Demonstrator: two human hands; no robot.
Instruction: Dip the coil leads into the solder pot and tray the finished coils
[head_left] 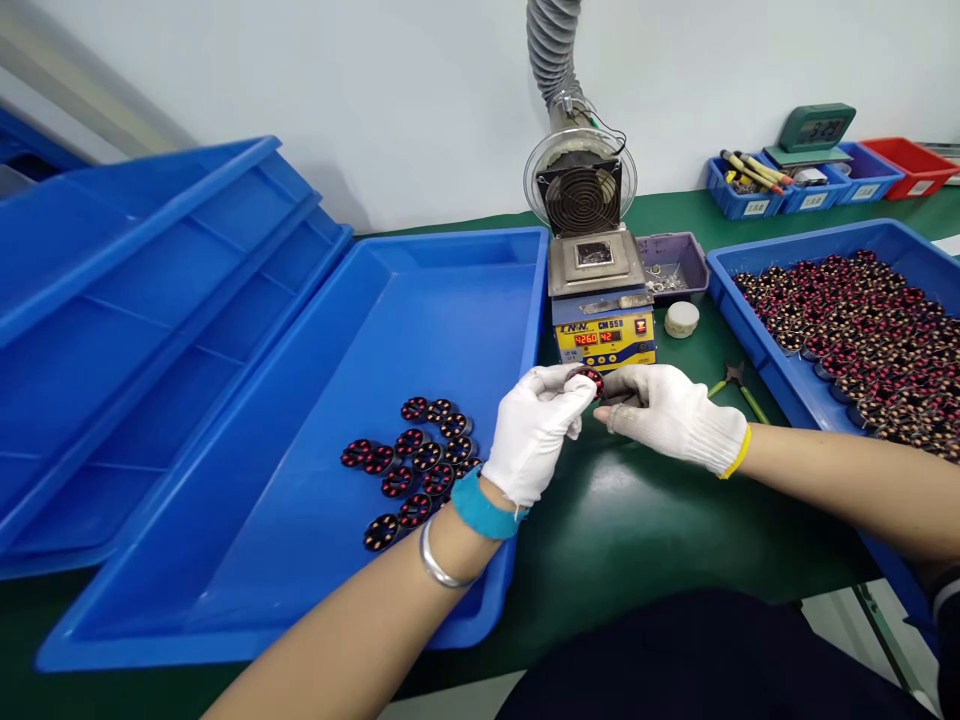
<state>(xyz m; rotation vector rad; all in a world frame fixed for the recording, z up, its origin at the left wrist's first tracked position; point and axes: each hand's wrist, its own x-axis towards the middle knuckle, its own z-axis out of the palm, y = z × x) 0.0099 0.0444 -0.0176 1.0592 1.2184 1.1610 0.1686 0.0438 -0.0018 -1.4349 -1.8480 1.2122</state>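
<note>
In front of the solder pot [604, 340], my left hand [534, 428], in a white glove, pinches a small round motor stator [589, 379] with dark red windings. My right hand [664, 412] wears a white knit glove with bare fingertips. Its fingers are bent against the stator's right edge, with the thumb just below; part of that grip is hidden. Several like stators [427, 456], with red or copper-coloured windings, lie in the large blue tray [330, 340] beside my left forearm.
Many more stators [862, 330] fill a blue tray [817, 395] on the right. Green-handled cutters [736, 385] and a round white container [681, 319] lie near the pot. A fume duct [553, 45] rises behind it. Stacked blue trays [150, 300] lean at left.
</note>
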